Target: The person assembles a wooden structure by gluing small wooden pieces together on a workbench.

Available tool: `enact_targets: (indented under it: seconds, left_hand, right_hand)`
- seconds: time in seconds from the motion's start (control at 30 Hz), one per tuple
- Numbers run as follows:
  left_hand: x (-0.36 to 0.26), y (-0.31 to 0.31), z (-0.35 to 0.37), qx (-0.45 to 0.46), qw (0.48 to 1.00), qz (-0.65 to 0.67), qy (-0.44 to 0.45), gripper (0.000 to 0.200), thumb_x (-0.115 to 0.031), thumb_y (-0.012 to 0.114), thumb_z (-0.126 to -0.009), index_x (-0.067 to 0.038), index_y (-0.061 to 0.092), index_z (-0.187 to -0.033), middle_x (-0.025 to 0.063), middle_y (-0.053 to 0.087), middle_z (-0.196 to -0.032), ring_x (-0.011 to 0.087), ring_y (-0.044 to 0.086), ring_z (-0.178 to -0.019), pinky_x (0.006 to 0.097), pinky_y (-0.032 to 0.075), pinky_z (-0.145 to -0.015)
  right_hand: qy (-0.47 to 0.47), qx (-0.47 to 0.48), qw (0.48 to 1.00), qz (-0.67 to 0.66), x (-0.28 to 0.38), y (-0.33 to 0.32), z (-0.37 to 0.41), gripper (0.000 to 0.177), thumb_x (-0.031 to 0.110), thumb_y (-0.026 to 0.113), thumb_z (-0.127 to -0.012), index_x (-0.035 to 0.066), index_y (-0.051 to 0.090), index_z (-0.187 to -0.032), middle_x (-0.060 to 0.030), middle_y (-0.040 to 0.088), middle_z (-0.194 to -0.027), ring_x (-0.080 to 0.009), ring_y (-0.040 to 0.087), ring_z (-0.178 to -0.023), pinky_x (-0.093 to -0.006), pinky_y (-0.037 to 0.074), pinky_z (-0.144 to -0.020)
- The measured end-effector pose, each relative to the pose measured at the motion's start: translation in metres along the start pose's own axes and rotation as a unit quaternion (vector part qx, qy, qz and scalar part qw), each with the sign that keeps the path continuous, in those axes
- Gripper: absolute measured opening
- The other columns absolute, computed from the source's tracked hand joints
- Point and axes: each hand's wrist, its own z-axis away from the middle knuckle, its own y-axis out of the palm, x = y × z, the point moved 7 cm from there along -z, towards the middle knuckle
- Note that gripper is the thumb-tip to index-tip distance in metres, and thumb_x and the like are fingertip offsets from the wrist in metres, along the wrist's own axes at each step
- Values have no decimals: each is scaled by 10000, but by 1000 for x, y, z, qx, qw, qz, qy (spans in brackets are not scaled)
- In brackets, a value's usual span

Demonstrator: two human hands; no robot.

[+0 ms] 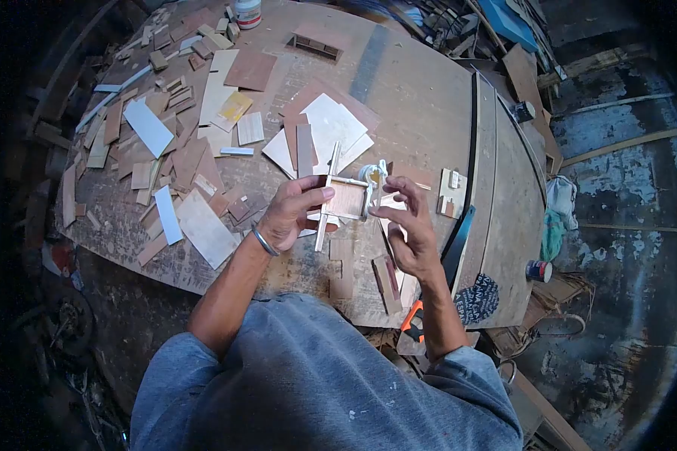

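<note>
My left hand (289, 210), with a metal bangle at the wrist, grips a small wooden frame (346, 198) by its left side. A long thin strip runs along that side and sticks out past the frame at both ends. My right hand (408, 225) is beside the frame's right side, fingers curved and apart, with nothing seen between them. Just beyond the frame is a small container smeared with white glue (374, 174). White sheets (331, 128) and a narrow grey-brown strip (304, 150) lie behind my left hand. A notched wooden piece (341, 269) lies below the frame.
Wood offcuts (165, 143) cover the table's left side. A slotted wooden box (315, 46) and a white tub (248, 13) stand farther back. On the right lie a saw with an orange handle (412, 322), a lettered dark cloth item (478, 299) and a can (538, 270).
</note>
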Motion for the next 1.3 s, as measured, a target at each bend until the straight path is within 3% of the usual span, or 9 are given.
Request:
enact_targets:
  seconds: [0.27,0.43,0.63,0.73,0.83,0.93,1.13,1.3]
  left_hand:
    - [3,2,-1,-6,1000,15,19,473,-296,709,-918,14,617,-1263,74,686,-1077,153,698,-914,343,637,-719]
    - [-3,10,2,-9,999,35,41,471,-289,712,-920,19,612,-1262,89,679,-1110,163,696,-945,349,640,-741]
    - [-2,7,4,-14,998,39,52,480,-279,719,-914,22,598,-1268,92,684,-1097,166,698,-947,358,641,-759]
    - [3,1,2,-7,999,24,46,547,-304,688,-925,7,540,-1349,114,671,-1187,198,695,-1045,391,649,-811]
    - [5,-1,2,-9,998,20,50,555,-305,689,-924,8,536,-1356,118,669,-1194,202,693,-1050,391,649,-813]
    - [3,2,4,-12,998,18,52,562,-303,691,-924,9,530,-1363,122,667,-1201,208,691,-1054,395,649,-814]
    - [3,2,4,-15,998,30,54,546,-279,691,-929,12,528,-1360,123,667,-1194,219,689,-1061,411,648,-815]
    - [3,5,5,-21,998,19,56,537,-272,696,-925,10,533,-1353,118,668,-1184,217,698,-1027,407,646,-824]
  right_hand:
    - [-11,-47,999,15,7,8,21,708,-155,486,-650,172,750,-1220,-175,460,-1457,-346,510,-1308,-461,384,-1066]
    - [-70,-35,979,187,19,28,20,725,-144,551,-628,157,726,-1264,-204,426,-1484,-397,394,-1379,-498,353,-1124]
    - [-20,-60,990,125,20,31,20,750,-148,544,-621,149,704,-1291,-222,385,-1506,-418,349,-1416,-500,309,-1174]
    - [-15,-45,989,142,15,36,28,737,-149,531,-652,160,698,-1300,-204,337,-1546,-385,351,-1434,-507,324,-1134]
    - [1,-51,991,126,19,33,29,717,-151,521,-659,147,696,-1286,-197,338,-1548,-376,356,-1430,-506,344,-1096]
    - [-5,-77,991,111,27,30,26,731,-168,519,-618,97,690,-1278,-220,370,-1475,-414,348,-1428,-508,312,-1182]
    - [12,-96,990,99,28,28,19,640,-165,503,-658,75,698,-1218,-210,391,-1453,-396,378,-1413,-497,333,-1159]
    - [84,-123,988,40,20,24,24,550,-117,501,-707,59,696,-1190,-194,417,-1452,-370,415,-1380,-482,346,-1138]
